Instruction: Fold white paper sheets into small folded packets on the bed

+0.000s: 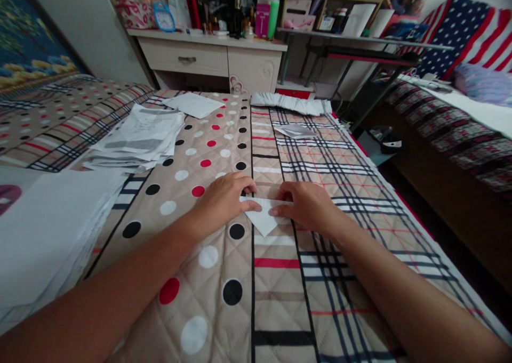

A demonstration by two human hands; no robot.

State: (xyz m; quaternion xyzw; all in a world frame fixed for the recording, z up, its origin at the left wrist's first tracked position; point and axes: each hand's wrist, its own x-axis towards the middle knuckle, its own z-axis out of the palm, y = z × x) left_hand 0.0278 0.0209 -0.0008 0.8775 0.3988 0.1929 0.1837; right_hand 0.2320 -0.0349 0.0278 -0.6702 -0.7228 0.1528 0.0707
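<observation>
A small piece of folded white paper [264,222] lies on the patterned bedspread, its pointed end toward me. My left hand [226,198] is at its left corner, thumb on top and fingers curled at the far edge. On the right side, my right hand [304,206] pinches the paper between thumb and bent fingers. Both thumbs rest near the middle of the paper, a little apart. The fingertips under and behind the far edge are partly hidden.
To the left lie a stack of printed papers [140,134] and a larger pile of white sheets [52,235]. Further off are a loose sheet [196,105], a pleated white paper strip [290,104] and a grey-white paper piece [296,131]. A dresser [200,56] stands beyond the bed.
</observation>
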